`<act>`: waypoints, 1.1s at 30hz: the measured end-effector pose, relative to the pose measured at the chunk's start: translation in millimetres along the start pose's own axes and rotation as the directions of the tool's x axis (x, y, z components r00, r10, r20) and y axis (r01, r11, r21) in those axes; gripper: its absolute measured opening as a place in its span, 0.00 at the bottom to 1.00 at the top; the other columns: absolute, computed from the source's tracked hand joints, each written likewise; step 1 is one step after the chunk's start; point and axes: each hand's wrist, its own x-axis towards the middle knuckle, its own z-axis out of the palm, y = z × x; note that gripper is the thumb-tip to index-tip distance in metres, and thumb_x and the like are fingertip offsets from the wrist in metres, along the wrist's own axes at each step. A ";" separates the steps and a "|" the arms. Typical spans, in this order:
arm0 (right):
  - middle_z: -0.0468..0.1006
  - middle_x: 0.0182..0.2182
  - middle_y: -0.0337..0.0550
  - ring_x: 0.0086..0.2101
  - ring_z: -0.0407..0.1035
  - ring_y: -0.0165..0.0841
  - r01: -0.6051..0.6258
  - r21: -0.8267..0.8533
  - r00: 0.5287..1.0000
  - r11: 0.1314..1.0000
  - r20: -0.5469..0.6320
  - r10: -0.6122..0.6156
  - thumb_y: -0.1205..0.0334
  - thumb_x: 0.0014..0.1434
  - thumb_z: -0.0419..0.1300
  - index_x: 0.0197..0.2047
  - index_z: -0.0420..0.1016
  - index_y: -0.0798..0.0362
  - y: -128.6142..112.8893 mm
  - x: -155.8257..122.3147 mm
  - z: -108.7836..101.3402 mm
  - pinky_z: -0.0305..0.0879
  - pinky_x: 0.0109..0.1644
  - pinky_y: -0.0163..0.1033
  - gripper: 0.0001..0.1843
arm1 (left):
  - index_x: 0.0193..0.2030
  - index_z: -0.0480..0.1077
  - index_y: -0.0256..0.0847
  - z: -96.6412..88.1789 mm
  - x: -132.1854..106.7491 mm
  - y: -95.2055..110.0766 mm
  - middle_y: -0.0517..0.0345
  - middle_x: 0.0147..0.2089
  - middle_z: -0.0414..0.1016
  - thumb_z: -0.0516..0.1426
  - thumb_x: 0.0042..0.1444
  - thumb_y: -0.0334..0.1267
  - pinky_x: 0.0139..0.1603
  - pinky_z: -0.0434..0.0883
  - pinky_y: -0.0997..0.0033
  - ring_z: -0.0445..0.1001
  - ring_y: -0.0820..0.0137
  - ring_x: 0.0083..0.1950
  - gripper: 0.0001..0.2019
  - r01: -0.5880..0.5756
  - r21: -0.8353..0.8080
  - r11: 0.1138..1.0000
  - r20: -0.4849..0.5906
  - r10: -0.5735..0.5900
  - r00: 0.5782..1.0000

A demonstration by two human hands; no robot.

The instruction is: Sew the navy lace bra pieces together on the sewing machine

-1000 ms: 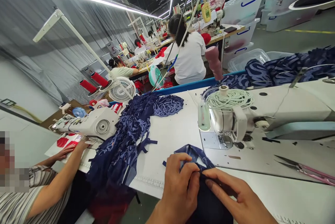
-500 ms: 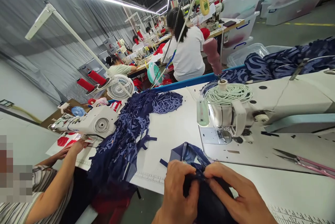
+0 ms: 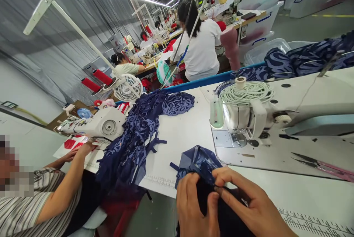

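Note:
A dark navy garment piece with patterned and sheer parts lies at the table's front edge, part of it hanging below. My left hand grips its dark cloth from the left, fingers curled over it. From the right, my right hand pinches the cloth edge between thumb and forefinger. Both hands are close together, just in front of the sewing machine. The machine's needle area stands beyond the cloth, apart from it. Exactly which seam or edge sits in the fingers is hard to make out.
Pink-handled scissors lie right of the machine. A heap of navy patterned fabric spills over the table's left edge. At left, a co-worker's arm reaches to another sewing machine. Green cord is coiled on my machine's head.
My left hand has shifted slightly down and its fingers have moved on the cloth. The right-hand pinch has moved a little, and the patterned cloth is more bunched. The view has shifted slightly.

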 end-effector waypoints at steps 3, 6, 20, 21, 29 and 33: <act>0.81 0.39 0.44 0.42 0.76 0.38 0.046 0.004 0.997 0.999 0.054 -0.046 0.50 0.61 0.60 0.33 0.75 0.48 1.2 -0.3 -2.9 0.75 0.41 0.34 0.12 | 0.50 0.72 0.42 -1.6 6.9 -6.6 0.51 0.44 0.77 0.58 0.62 0.44 0.44 0.74 0.67 0.75 0.62 0.44 0.13 0.260 -0.198 0.945 0.222 -0.215 0.951; 0.81 0.40 0.43 0.42 0.77 0.37 0.122 -0.034 0.985 0.992 0.129 -0.116 0.53 0.65 0.56 0.40 0.79 0.46 4.7 2.7 -10.1 0.74 0.47 0.35 0.11 | 0.39 0.73 0.40 -8.5 15.3 -13.3 0.57 0.33 0.73 0.59 0.62 0.47 0.35 0.70 0.74 0.71 0.69 0.34 0.12 0.403 -0.298 0.865 0.341 -0.298 0.892; 0.73 0.34 0.39 0.38 0.66 0.35 0.324 -0.113 0.817 0.939 0.534 -0.218 0.56 0.70 0.50 0.37 0.69 0.46 -14.2 35.8 -3.0 0.64 0.46 0.42 0.11 | 0.36 0.72 0.41 -59.7 38.0 -20.7 0.57 0.32 0.69 0.55 0.66 0.48 0.37 0.65 0.73 0.68 0.69 0.36 0.14 0.158 -0.281 0.946 0.432 -0.022 0.902; 0.72 0.33 0.39 0.37 0.65 0.35 0.285 -0.104 0.810 0.953 0.558 -0.181 0.54 0.70 0.49 0.35 0.68 0.47 -14.9 36.2 -2.6 0.63 0.44 0.41 0.13 | 0.35 0.71 0.41 -60.3 39.0 -21.2 0.57 0.32 0.68 0.55 0.66 0.47 0.38 0.64 0.73 0.67 0.70 0.36 0.13 0.152 -0.294 0.944 0.433 -0.011 0.902; 0.69 0.32 0.39 0.35 0.62 0.34 0.116 -0.076 0.794 0.990 0.606 -0.047 0.49 0.71 0.47 0.32 0.63 0.50 -20.0 38.5 -4.1 0.59 0.40 0.41 0.19 | 0.38 0.71 0.39 -54.7 28.0 -32.7 0.57 0.35 0.68 0.59 0.60 0.54 0.39 0.65 0.73 0.66 0.69 0.37 0.18 0.476 -0.306 0.825 0.525 -0.271 0.807; 0.68 0.33 0.39 0.36 0.62 0.35 0.135 -0.097 0.805 0.986 0.590 -0.053 0.48 0.71 0.44 0.32 0.63 0.50 -16.5 36.7 -3.7 0.59 0.42 0.42 0.21 | 0.42 0.74 0.39 -57.3 23.4 -33.7 0.56 0.38 0.71 0.62 0.55 0.55 0.37 0.65 0.74 0.67 0.69 0.37 0.20 0.657 -0.231 0.717 0.585 -0.437 0.683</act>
